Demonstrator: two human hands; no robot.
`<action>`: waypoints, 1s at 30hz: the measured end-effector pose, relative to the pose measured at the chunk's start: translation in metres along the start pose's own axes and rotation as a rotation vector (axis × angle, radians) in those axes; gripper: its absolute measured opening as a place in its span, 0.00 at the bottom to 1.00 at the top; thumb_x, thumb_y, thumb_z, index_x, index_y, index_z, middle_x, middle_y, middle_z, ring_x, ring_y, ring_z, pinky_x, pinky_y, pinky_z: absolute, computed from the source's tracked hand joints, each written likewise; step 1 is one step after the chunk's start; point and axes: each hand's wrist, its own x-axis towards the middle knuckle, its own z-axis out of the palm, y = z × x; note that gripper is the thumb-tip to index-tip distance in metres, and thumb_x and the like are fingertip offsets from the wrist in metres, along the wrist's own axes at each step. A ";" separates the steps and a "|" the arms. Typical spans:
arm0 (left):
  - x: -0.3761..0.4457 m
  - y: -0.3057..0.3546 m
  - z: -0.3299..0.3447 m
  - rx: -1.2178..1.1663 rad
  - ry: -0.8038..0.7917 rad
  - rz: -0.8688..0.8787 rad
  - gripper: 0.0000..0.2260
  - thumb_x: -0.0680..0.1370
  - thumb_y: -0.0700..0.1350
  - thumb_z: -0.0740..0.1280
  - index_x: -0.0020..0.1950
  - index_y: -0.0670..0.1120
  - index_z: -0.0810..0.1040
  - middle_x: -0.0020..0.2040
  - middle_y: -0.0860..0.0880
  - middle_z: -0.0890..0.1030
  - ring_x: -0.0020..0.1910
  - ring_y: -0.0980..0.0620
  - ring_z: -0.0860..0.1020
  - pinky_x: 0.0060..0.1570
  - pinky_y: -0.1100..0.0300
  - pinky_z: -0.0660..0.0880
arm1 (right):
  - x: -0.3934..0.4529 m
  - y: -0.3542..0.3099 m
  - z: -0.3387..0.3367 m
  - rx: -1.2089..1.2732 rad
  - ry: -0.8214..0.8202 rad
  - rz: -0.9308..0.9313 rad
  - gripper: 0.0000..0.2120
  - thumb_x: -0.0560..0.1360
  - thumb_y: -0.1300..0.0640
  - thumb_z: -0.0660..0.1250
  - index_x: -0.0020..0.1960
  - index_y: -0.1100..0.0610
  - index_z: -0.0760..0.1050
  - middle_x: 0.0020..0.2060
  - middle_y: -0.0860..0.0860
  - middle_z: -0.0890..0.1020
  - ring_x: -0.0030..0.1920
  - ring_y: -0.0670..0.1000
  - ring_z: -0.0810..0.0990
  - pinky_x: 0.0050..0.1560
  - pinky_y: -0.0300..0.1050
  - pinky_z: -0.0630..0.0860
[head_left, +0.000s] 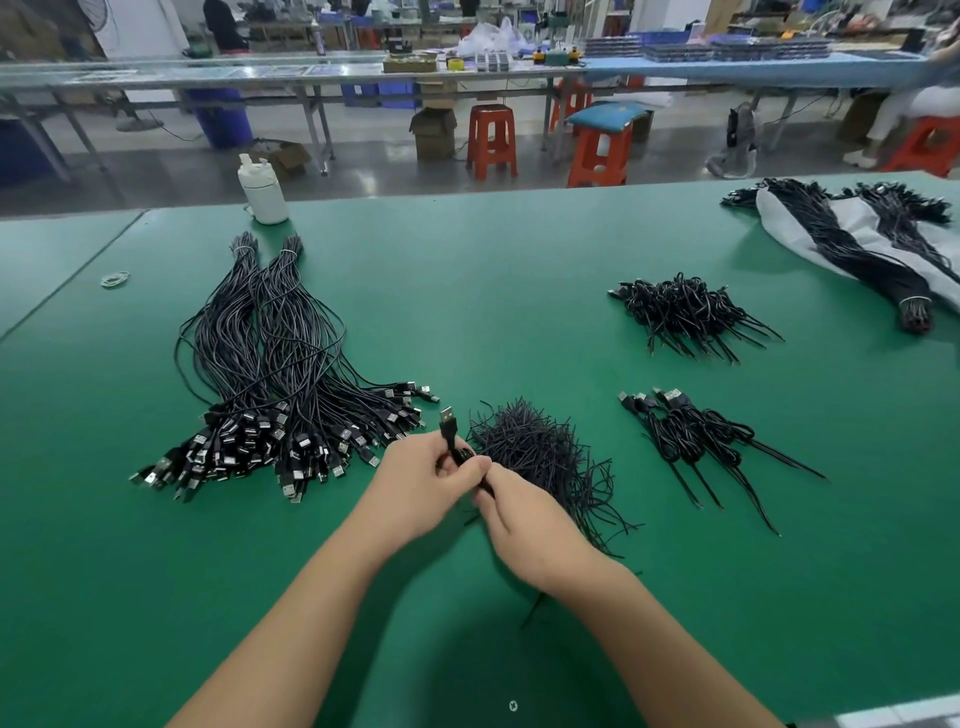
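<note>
Frame centre, low: left hand (423, 480) grips coiled USB cable (451, 434), plug up. Right hand (524, 519) pinches cable's lower part, just beside left. Behind: tie pile (540, 452) on green worktop (467, 291). Left of centre: loose cable bundles (270, 374). Right: coiled cables (691, 431).

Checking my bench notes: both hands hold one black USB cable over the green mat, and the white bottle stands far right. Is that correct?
No: the head view shows the white bottle at the far left of the green mat, not the right. The left hand and right hand do both hold one black USB cable.
</note>
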 end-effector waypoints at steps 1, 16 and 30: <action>0.002 -0.001 -0.001 0.019 0.001 0.001 0.09 0.76 0.50 0.72 0.38 0.48 0.80 0.26 0.57 0.71 0.26 0.60 0.66 0.30 0.64 0.65 | 0.001 -0.001 0.001 0.107 -0.016 0.016 0.15 0.84 0.50 0.55 0.70 0.49 0.68 0.60 0.47 0.79 0.58 0.50 0.79 0.60 0.53 0.75; 0.019 -0.035 0.015 -0.389 -0.191 -0.230 0.09 0.77 0.46 0.72 0.55 0.49 0.78 0.35 0.52 0.77 0.31 0.55 0.73 0.35 0.60 0.70 | 0.005 0.019 0.002 0.321 0.175 0.190 0.14 0.85 0.53 0.54 0.41 0.54 0.66 0.33 0.46 0.70 0.33 0.46 0.67 0.35 0.44 0.62; 0.017 -0.055 0.055 0.528 -0.078 -0.237 0.05 0.81 0.50 0.62 0.49 0.50 0.74 0.47 0.51 0.72 0.45 0.50 0.74 0.45 0.55 0.72 | 0.003 0.033 0.005 0.351 0.146 0.273 0.14 0.84 0.51 0.53 0.45 0.56 0.69 0.33 0.50 0.70 0.33 0.48 0.66 0.37 0.46 0.64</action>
